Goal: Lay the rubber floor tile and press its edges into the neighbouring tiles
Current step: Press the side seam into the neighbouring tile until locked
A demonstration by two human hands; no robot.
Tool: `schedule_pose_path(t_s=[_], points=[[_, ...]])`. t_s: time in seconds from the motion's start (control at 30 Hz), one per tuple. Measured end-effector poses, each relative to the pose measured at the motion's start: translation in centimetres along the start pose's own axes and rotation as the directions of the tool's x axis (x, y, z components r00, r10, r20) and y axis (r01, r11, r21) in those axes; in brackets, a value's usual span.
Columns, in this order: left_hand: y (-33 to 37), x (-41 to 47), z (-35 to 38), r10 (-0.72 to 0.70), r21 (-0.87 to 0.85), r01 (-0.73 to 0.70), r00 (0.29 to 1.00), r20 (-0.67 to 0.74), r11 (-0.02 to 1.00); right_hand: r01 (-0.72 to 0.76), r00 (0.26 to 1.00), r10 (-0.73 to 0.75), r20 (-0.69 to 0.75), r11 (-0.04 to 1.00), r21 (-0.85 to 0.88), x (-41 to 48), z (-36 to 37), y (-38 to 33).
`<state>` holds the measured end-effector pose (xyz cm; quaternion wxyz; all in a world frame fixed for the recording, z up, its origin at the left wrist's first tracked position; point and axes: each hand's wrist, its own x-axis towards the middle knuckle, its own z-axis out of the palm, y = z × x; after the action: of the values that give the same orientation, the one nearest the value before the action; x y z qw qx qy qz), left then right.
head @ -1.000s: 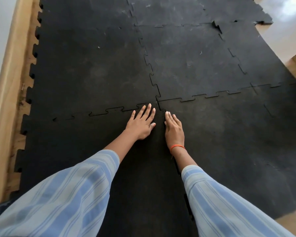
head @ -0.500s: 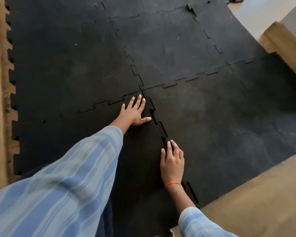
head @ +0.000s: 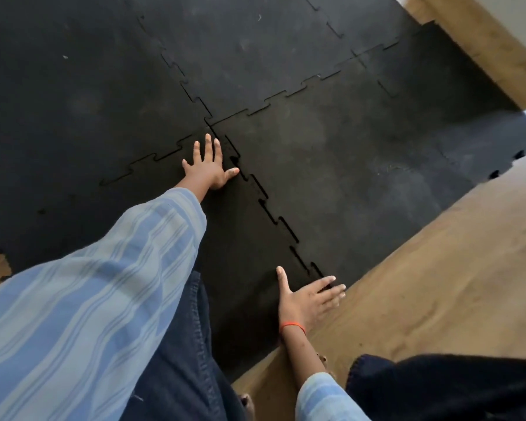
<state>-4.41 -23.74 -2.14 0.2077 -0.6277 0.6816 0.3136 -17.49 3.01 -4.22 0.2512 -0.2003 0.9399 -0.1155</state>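
Note:
The black rubber floor tile (head: 240,238) lies under my arms, its toothed edges meeting the neighbouring tiles. My left hand (head: 208,167) rests flat, fingers spread, on its far right corner where several tiles meet. My right hand (head: 304,299) lies flat with spread fingers at the near end of the right seam (head: 274,214), fingertips reaching the tile's near edge by the bare floor. That seam shows dark gaps between its teeth. The neighbouring tile on the right (head: 362,177) lies flat. The far seam (head: 152,161) on the left also shows a thin gap.
More black tiles (head: 73,86) cover the floor to the far side. Bare tan floor (head: 438,284) runs along the near right. A tan strip (head: 483,47) borders the far right. My dark trouser knees (head: 182,375) rest at the tile's near edge.
My right hand slid back along the right seam to its near end and spread its fingers. My left hand stayed at the corner. The camera swung to the right.

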Motion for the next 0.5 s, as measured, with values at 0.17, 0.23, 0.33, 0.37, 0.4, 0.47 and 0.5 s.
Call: schedule_pose_path(t_s=[0.17,0.23,0.33,0.37,0.4,0.47,0.5], points=[[0.0,-0.1,0.0,0.006,-0.002,-0.006,1.0,-0.002,1.0,-0.331,0.944,0.318,0.09,0.914,0.235,-1.3,-0.2,0.2],[0.0,-0.1,0.1,0.012,0.004,-0.012,1.0,0.002,1.0,-0.359,0.932,0.353,0.08,0.873,0.331,-1.6,0.1,0.1],[0.0,-0.1,0.2,0.021,-0.005,-0.021,1.0,0.001,1.0,-0.468,0.878,0.466,0.109,0.786,0.405,-0.6,-0.2,-0.5],[-0.1,-0.1,0.3,0.024,-0.008,-0.024,1.0,0.002,1.0,-0.52,0.847,0.513,0.141,0.742,0.423,0.0,-0.4,-0.8],[-0.1,-0.1,0.3,0.029,-0.012,-0.029,1.0,0.005,1.0,-0.563,0.818,0.55,0.172,0.701,0.438,0.5,-0.7,-1.0],[-0.2,0.0,0.3,0.041,-0.019,-0.041,0.999,0.004,0.999,-0.614,0.78,0.588,0.215,0.65,0.448,1.2,-1.3,-1.3],[-0.2,0.2,0.2,0.044,-0.02,-0.044,0.999,0.002,0.999,-0.621,0.773,0.596,0.219,0.636,0.459,1.5,-1.5,-1.5]])
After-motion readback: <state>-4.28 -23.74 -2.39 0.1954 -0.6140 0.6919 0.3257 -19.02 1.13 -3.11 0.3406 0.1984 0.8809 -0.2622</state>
